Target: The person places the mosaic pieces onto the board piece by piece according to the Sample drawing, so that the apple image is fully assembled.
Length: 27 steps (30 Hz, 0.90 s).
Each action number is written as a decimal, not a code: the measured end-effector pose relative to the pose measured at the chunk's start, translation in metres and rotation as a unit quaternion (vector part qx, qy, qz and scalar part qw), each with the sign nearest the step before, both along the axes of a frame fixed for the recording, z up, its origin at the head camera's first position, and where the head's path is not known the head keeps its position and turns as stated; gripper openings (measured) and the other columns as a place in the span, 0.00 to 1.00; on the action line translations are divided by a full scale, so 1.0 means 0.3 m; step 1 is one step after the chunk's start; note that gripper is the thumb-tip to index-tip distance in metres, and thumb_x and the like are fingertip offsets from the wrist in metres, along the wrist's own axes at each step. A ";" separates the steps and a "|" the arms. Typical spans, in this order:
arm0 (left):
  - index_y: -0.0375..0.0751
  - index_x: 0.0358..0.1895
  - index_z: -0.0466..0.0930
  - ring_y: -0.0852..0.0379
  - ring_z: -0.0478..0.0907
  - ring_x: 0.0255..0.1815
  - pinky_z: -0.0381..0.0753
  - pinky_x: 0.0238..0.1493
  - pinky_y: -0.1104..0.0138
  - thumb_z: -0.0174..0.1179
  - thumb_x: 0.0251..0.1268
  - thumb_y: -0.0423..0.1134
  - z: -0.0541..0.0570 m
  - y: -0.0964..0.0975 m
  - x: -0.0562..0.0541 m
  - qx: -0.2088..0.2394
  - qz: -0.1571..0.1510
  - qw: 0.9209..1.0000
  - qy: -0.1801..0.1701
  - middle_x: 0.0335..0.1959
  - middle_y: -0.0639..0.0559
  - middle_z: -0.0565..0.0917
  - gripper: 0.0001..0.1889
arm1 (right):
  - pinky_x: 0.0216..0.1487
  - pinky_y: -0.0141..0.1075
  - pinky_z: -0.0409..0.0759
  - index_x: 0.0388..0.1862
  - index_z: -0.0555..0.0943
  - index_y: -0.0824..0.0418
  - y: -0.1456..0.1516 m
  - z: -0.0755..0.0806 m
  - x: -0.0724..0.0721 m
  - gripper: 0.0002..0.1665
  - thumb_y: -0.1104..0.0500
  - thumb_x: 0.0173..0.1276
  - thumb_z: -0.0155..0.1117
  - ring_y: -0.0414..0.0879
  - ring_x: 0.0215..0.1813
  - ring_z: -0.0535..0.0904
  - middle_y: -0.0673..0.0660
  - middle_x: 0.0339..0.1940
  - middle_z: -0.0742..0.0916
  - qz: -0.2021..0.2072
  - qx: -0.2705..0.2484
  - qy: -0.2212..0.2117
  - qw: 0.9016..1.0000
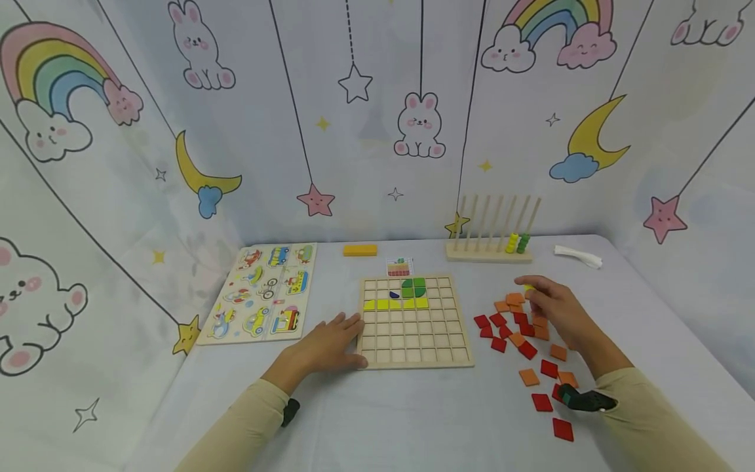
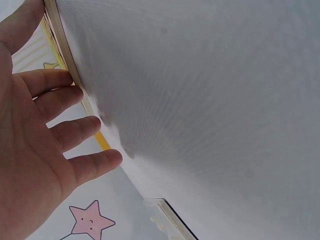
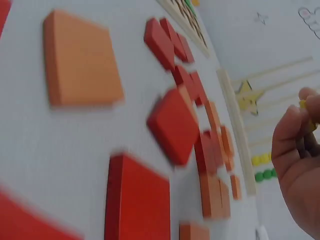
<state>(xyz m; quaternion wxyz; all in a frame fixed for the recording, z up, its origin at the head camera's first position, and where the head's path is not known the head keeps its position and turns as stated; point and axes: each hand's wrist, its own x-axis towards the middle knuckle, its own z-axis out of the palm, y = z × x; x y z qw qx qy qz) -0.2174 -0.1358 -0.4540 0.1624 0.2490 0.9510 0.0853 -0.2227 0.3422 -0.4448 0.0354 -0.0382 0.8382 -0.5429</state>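
Note:
A wooden grid board (image 1: 389,342) lies in the middle of the table. A row of yellow tiles (image 1: 382,305) runs across it, below green pieces (image 1: 413,288) and one dark blue piece (image 1: 394,295). Against the board's left side rests my left hand (image 1: 330,344), fingers extended; the left wrist view shows the fingertips (image 2: 114,157) along the board's edge. To the right, my right hand (image 1: 560,311) pinches a small yellow tile (image 1: 529,287) between thumb and fingers, above scattered orange tiles (image 1: 529,377) and red tiles (image 1: 549,368). Fingers hide most of the yellow tile.
Behind the grid board are a small picture card (image 1: 400,267) and a yellow-orange block (image 1: 360,250). A wooden rack with upright pegs (image 1: 489,255) carries yellow and green beads. At left lies a vehicle puzzle board (image 1: 242,321); a white object (image 1: 578,255) lies at the far right.

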 end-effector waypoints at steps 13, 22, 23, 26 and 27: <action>0.47 0.80 0.62 0.42 0.52 0.83 0.58 0.77 0.39 0.64 0.64 0.65 0.003 -0.001 -0.001 0.004 0.001 1.000 -0.007 0.82 0.52 0.60 0.45 | 0.55 0.35 0.85 0.77 0.67 0.63 -0.165 -0.019 -0.119 0.38 0.53 0.74 0.67 0.54 0.58 0.80 0.67 0.63 0.76 0.073 0.000 -0.028 0.997; 0.48 0.80 0.61 0.42 0.52 0.83 0.57 0.77 0.39 0.63 0.64 0.66 -0.008 -0.001 -0.005 0.004 0.005 1.000 -0.009 0.82 0.53 0.59 0.46 | 0.41 0.37 0.85 0.73 0.72 0.68 -0.290 -0.049 -0.233 0.34 0.55 0.73 0.67 0.49 0.38 0.82 0.59 0.40 0.84 0.134 0.087 -0.024 0.987; 0.48 0.80 0.61 0.42 0.51 0.83 0.57 0.77 0.39 0.63 0.64 0.66 -0.008 0.000 -0.006 0.004 0.006 1.000 -0.010 0.82 0.53 0.59 0.46 | 0.38 0.36 0.82 0.72 0.73 0.67 -0.307 -0.053 -0.244 0.33 0.55 0.73 0.67 0.48 0.35 0.81 0.57 0.36 0.83 0.142 0.111 -0.022 0.983; 0.48 0.80 0.61 0.42 0.51 0.83 0.56 0.77 0.39 0.64 0.64 0.66 -0.007 0.001 -0.005 0.004 0.008 1.000 -0.010 0.82 0.53 0.58 0.46 | 0.34 0.36 0.76 0.70 0.75 0.68 -0.358 -0.063 -0.263 0.31 0.55 0.73 0.67 0.46 0.33 0.76 0.53 0.31 0.81 0.174 0.174 0.004 0.969; 0.48 0.80 0.61 0.42 0.51 0.83 0.57 0.77 0.40 0.64 0.64 0.66 -0.006 0.002 -0.004 0.003 0.007 1.000 -0.009 0.82 0.53 0.58 0.46 | 0.36 0.37 0.74 0.69 0.76 0.66 -0.373 -0.064 -0.265 0.30 0.55 0.73 0.67 0.45 0.34 0.75 0.52 0.32 0.81 0.181 0.191 0.007 0.965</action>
